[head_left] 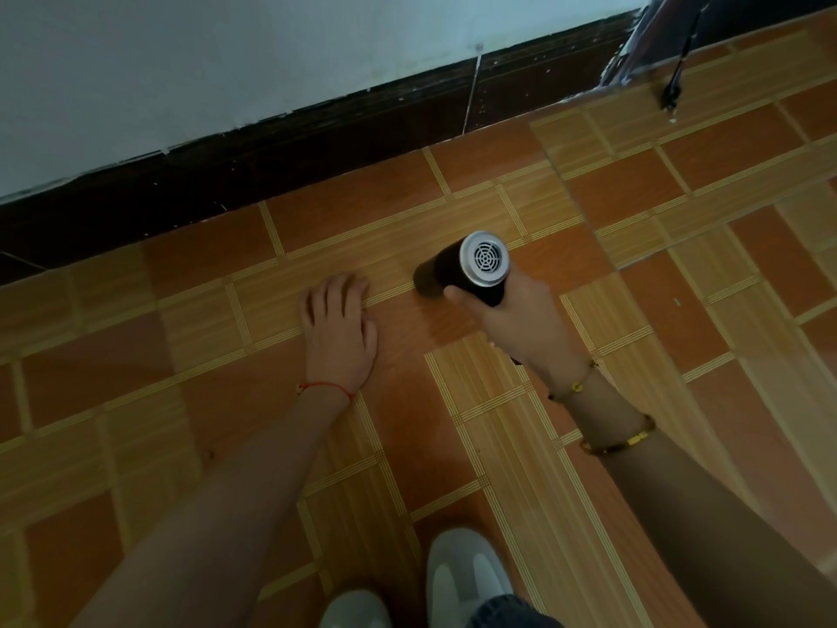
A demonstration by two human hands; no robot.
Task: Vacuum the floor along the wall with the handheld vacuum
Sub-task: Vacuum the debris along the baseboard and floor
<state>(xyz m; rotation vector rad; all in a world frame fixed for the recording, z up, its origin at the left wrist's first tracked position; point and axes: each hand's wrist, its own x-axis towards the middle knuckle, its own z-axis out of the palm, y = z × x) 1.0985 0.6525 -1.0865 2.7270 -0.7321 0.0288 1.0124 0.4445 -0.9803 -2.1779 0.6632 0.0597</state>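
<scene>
Floor [385, 210]: orange-brown tiles crossed by tan bands with fine pale stripes. Wall [226, 52] pale blue-white above a dark brown skirting board [317, 142]. Handheld vacuum [471, 269] black, with silver grilled end cap; shoes [466, 577] pale grey.

A pale wall [226, 61] runs above a dark, paint-flecked skirting board [317, 142], up beyond the grip. Around and below it spreads the floor [679, 310] of orange and tan striped tiles, dimly lit. Up right of the grip leans something clear, perhaps plastic sheeting [634, 47].
</scene>
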